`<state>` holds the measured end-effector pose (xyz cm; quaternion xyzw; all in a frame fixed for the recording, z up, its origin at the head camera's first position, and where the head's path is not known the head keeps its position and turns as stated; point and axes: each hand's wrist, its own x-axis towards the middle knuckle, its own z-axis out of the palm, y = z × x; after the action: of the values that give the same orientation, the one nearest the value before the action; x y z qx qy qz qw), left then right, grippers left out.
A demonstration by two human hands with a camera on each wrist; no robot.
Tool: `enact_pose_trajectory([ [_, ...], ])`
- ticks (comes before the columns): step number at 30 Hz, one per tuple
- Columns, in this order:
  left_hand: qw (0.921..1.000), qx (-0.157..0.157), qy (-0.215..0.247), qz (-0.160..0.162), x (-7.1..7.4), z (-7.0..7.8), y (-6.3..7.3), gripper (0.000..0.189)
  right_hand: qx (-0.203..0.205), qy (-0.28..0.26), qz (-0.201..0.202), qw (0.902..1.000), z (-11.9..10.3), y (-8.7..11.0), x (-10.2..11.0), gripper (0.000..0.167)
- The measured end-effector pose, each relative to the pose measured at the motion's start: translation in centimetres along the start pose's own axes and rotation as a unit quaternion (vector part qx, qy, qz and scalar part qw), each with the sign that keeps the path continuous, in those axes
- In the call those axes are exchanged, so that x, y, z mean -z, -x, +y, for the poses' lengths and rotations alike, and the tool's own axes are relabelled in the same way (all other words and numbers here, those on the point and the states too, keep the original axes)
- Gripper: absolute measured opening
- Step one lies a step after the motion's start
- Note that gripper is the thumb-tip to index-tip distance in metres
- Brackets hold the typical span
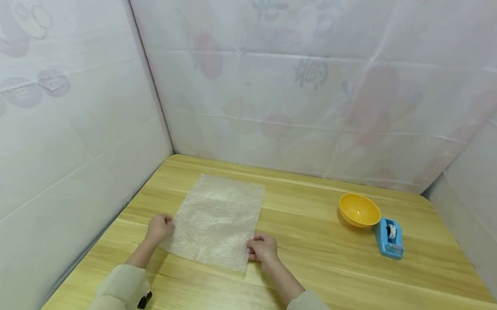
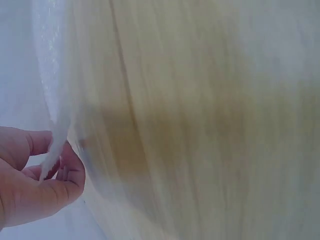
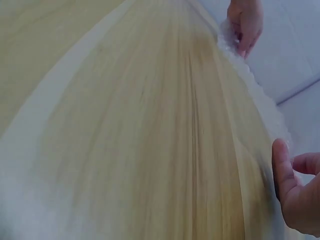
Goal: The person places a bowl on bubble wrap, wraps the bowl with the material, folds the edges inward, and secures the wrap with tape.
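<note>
A clear, roughly rectangular sheet of bubble wrap spreads over the left part of the wooden table in the head view. My left hand pinches its left edge near the front corner. In the left wrist view that edge passes between the thumb and fingers of the left hand. On the opposite side my right hand grips the right edge, also toward the front. The right wrist view has the right hand at the near edge of the wrap and the left hand at the far end.
To the right on the wooden table stands a yellow bowl. A blue tape dispenser with a roll in it sits right beside the bowl. Pale printed sheets hang as walls behind the table and along both sides.
</note>
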<state>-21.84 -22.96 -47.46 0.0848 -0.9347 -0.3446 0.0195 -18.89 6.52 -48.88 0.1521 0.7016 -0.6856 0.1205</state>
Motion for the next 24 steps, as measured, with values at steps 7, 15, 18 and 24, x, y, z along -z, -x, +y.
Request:
enact_pose_trajectory([
  [7,0.9994,-0.017,0.028,-0.003,-0.5,1.0,0.4,0.014,0.005,0.024,0.017,0.9996,0.0,0.0,1.8,0.015],
  [15,0.9972,-0.025,0.057,-0.041,-1.6,1.5,0.7,0.01,-0.002,0.049,0.035,0.9982,0.3,0.1,4.1,0.011],
  [18,0.9962,-0.031,0.063,-0.05,-1.9,2.1,1.1,0.008,-0.006,0.059,0.037,0.9975,0.5,0.2,5.1,0.01],
  [24,0.9939,-0.04,0.08,-0.064,-2.7,3.0,1.6,0.006,-0.005,0.076,0.04,0.9963,0.8,0.4,7.0,0.01],
])
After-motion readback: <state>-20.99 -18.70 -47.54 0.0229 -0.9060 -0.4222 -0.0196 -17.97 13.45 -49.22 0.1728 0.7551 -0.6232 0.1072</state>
